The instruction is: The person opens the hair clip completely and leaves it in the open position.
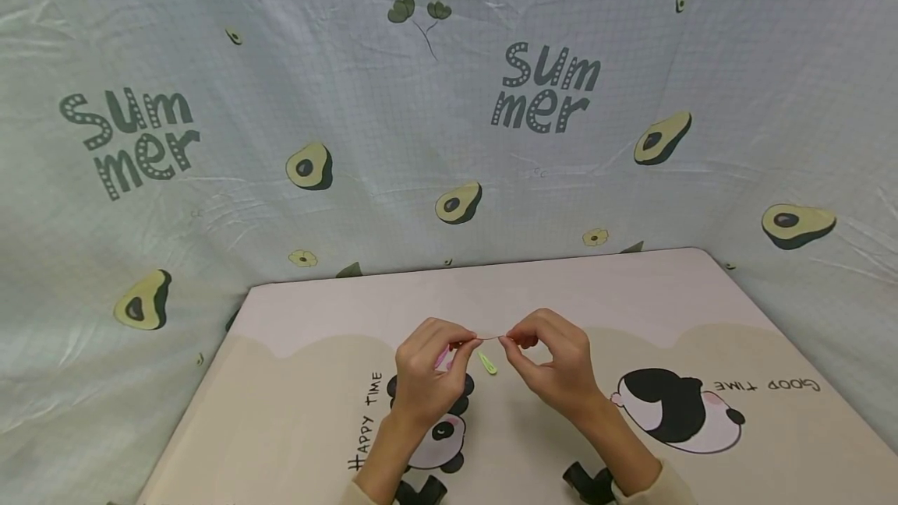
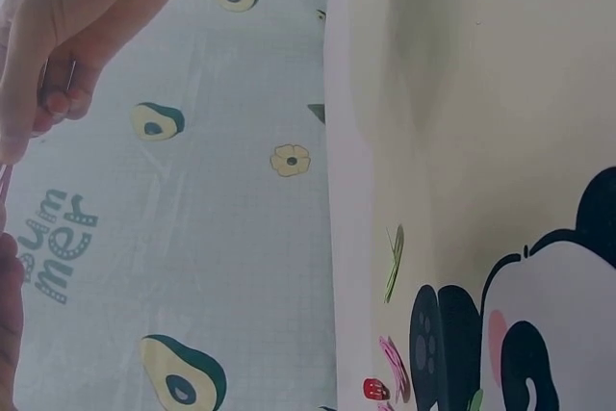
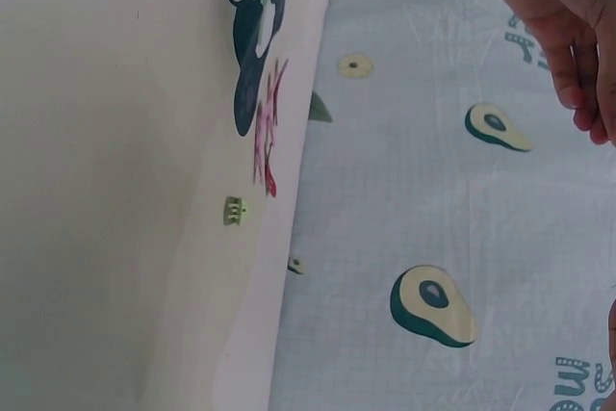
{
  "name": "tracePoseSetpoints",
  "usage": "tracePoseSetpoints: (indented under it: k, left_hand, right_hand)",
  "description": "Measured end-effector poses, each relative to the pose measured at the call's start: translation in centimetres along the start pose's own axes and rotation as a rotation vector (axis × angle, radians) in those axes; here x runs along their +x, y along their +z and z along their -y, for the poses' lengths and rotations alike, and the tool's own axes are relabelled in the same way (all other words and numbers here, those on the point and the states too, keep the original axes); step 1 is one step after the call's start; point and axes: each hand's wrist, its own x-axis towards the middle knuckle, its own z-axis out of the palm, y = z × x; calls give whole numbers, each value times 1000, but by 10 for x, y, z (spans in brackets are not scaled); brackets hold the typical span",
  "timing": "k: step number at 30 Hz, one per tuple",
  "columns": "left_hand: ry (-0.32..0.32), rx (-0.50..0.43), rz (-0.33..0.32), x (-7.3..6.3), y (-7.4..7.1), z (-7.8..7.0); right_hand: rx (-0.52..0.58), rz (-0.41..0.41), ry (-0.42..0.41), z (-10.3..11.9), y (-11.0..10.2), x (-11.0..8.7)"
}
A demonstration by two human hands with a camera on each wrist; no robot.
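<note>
Both hands are raised over the table, facing each other at fingertip height. Between them runs a thin pink strand [image 1: 491, 338], stretched nearly level. The left hand [image 1: 429, 372] pinches one end between thumb and forefinger; the right hand [image 1: 554, 361] pinches the other end the same way. In the left wrist view the strand [image 2: 4, 182] shows pink between the fingertips; its ends are hidden in the fingers. Just below the gap lies a small green hair clip [image 1: 487, 363] on the table. Pink hair clips [image 1: 443, 357] lie behind the left hand, partly covered by it.
The table [image 1: 281, 380] bears printed panda and puppy drawings. A red strawberry-shaped piece [image 2: 376, 389] lies near the pink clips. Black straps [image 1: 589, 483] sit at the wrists. An avocado-print curtain [image 1: 386, 100] hangs behind and beside the table.
</note>
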Motion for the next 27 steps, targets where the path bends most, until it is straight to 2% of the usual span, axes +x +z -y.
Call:
tracePoseSetpoints:
  k: [27]
  left_hand:
    - [-7, 5, -4, -2, 1, 0]
  right_hand:
    - [21, 9, 11, 0, 1, -2]
